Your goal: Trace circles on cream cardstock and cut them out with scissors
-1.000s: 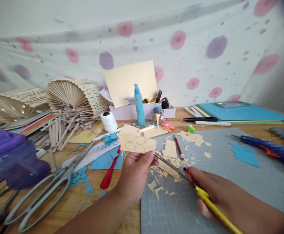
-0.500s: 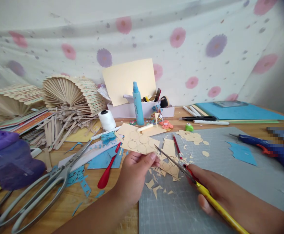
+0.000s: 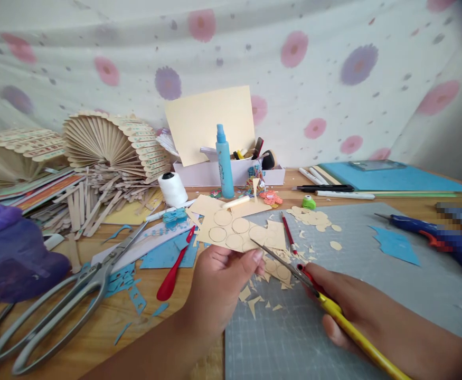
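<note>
My left hand pinches a cream sheet of card by its near edge, thumb on top. Several pencilled circles are drawn on that card. In my right hand is a pair of scissors with a long yellow handle and some red near the pivot. Their tips meet the card's right side, close to my left fingertips; the blades look nearly closed. Under the card lie more cream pieces with circles and small cut scraps. A pile of cut cream discs rests farther back on the grey cutting mat.
Large metal scissors and a red plastic tool lie at left near a purple container. Behind stand a blue bottle and thread spool. A red pencil and blue glue gun are on the mat.
The card has tilted so more of its circles face me, and its edge shifted slightly at the scissor tips. My view has dipped slightly; both hands keep their hold.
</note>
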The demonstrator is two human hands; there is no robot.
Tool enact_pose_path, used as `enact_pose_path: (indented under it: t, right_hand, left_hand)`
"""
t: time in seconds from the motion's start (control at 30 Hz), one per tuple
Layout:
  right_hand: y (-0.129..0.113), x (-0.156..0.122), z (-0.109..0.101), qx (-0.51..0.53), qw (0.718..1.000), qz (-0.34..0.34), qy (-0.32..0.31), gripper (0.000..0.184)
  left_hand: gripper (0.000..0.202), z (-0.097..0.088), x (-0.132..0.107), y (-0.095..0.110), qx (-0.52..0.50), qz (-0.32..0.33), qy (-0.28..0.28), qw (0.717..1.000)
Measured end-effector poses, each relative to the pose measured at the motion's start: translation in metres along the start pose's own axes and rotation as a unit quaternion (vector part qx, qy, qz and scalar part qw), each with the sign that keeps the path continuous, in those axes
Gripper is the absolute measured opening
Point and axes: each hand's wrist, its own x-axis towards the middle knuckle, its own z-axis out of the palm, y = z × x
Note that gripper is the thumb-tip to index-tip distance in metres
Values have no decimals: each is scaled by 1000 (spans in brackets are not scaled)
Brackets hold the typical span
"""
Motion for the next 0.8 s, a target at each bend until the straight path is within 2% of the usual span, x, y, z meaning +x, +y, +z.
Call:
enact_pose_path:
  t: [0.2,0.33,0.53,0.7,0.8]
  right_hand:
    - [0,1,0,20,1000,14,-18,18]
    - [2,-1,2,46,999,20,-15,16]
    - [0,3,2,95,993,51,-46,16]
    - [6,3,7,64,997,41,-30,15]
    - [10,2,8,45,998,40,-29,19]
  left_hand:
    - [14,-1,1,0,51,-57,-42,996]
    - [16,-3,3,0,72,-56,-59,994]
    - [15,-4,3,3,80,-53,-71,993]
    - [15,-7,6,7,106,-81,-104,986]
    - [10,-7,7,10,85,-110,-122,983]
